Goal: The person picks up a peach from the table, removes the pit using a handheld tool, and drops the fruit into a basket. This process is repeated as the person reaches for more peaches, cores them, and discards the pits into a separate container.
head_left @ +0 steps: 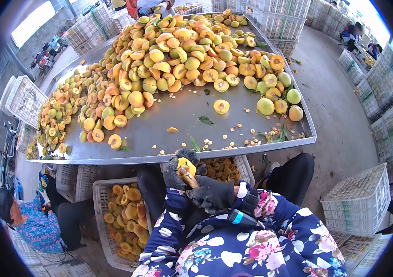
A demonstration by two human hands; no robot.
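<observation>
Dark gloves cover both of my hands, which meet in front of the table's near edge. My left hand (pixel 172 174) is closed around a yellow peach half (pixel 186 165). Gripped in my right hand (pixel 213 193) is a small tool with a brown handle (pixel 188 177), its tip against the fruit; the working end is hidden. Under my hands a crate holds darker fruit pieces (pixel 222 169). To the left stands a white crate (pixel 97 203) with peach halves (pixel 127 214) in it.
A metal table (pixel 178 124) carries a large heap of peaches (pixel 159 64), with loose pits and leaves near its front rim. White crates (pixel 360 203) stand at right. Another person (pixel 37 226) sits at left; one more person (pixel 148 8) is behind the table.
</observation>
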